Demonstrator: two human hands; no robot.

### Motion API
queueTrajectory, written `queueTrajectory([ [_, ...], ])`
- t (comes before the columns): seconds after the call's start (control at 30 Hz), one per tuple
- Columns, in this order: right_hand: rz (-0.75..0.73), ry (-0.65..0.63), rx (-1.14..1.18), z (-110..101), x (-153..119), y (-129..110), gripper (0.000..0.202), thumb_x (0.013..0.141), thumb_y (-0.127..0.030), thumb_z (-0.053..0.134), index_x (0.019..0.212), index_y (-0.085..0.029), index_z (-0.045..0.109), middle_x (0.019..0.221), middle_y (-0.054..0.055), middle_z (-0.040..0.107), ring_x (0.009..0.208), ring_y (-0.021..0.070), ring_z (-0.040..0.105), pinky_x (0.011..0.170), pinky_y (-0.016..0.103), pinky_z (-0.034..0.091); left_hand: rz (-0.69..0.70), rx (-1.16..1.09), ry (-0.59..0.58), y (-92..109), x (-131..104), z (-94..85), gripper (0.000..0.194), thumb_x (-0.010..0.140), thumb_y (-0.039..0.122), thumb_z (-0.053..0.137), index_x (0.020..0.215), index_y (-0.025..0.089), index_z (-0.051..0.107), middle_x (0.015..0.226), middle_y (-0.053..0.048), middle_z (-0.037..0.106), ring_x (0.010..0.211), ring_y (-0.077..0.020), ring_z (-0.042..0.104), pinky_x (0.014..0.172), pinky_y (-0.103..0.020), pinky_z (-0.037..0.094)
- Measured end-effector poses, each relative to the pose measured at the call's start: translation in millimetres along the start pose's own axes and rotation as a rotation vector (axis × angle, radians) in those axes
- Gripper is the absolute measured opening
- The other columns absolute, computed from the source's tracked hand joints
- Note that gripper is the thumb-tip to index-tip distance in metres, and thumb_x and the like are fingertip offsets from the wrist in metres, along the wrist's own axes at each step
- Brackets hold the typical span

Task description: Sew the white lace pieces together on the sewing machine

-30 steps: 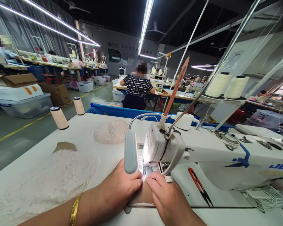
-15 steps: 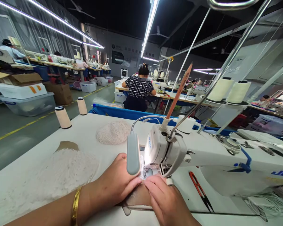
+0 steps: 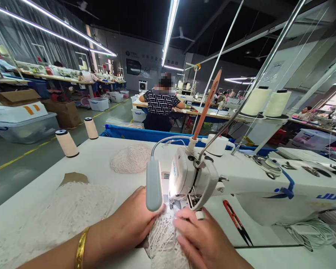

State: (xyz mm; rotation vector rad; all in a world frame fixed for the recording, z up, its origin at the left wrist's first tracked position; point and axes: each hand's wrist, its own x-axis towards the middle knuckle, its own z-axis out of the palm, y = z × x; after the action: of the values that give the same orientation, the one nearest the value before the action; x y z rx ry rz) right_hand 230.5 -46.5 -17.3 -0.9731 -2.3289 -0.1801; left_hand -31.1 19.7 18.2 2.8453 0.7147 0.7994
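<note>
White openwork lace (image 3: 165,233) lies on the sewing machine bed, its far end beneath the needle area of the white sewing machine (image 3: 182,175). My left hand (image 3: 131,215) holds the lace's left edge, fingers closed; the grey lamp head (image 3: 154,185) hides part of them. On the right edge, the curled fingers of my right hand (image 3: 198,231) grip the lace close to the presser foot, slightly blurred. A piece of brown material (image 3: 142,243) shows a little under the lace, by my left hand.
A larger heap of lace (image 3: 70,209) spreads at left over a brown piece (image 3: 74,178). Behind it sit a lace bundle (image 3: 130,158) and two thread cones (image 3: 67,144). Red-handled thread snips (image 3: 236,222) lie right of my right hand. A co-worker (image 3: 162,102) sits ahead.
White lace now covers the brown sheer material that showed between my hands. My right hand has shifted slightly and its fingers have loosened from their pinch. The view has turned slightly right.
</note>
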Motion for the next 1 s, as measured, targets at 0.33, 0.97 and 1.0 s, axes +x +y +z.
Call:
queueTrajectory([
  [0.33,0.148,-0.022,-0.148,-12.3,-8.1,29.2,0.032,0.088,-0.001,0.059,0.103,-0.025,0.074,0.098,0.008,0.077,0.094,0.0285,0.067,0.085,0.041,0.054,-0.075,-0.166,-0.226,28.1,-4.9,13.6,0.004,0.095,0.02,0.072,0.095,0.023,0.068,0.115,-0.009,0.066,0.097,-0.0265,0.063,0.088,-0.039,0.054],
  [0.97,0.061,-0.038,-0.007,1.7,-2.5,1.3,0.03,0.089,0.0,0.059,0.105,-0.024,0.069,0.11,0.002,0.079,0.09,0.0253,0.058,0.08,0.036,0.05,0.026,-0.156,-0.133,25.7,-6.5,13.1,0.018,0.102,0.01,0.054,0.102,0.02,0.069,0.103,-0.007,0.072,0.086,-0.0237,0.062,0.076,-0.038,0.051],
  [1.0,0.059,-0.036,-0.011,1.7,-2.3,1.1,0.03,0.09,-0.001,0.058,0.106,-0.024,0.069,0.11,0.002,0.079,0.09,0.0254,0.058,0.08,0.036,0.05,0.035,-0.151,-0.121,25.6,-6.1,13.7,0.018,0.102,0.01,0.054,0.102,0.02,0.069,0.102,-0.007,0.072,0.086,-0.0237,0.062,0.077,-0.038,0.051],
])
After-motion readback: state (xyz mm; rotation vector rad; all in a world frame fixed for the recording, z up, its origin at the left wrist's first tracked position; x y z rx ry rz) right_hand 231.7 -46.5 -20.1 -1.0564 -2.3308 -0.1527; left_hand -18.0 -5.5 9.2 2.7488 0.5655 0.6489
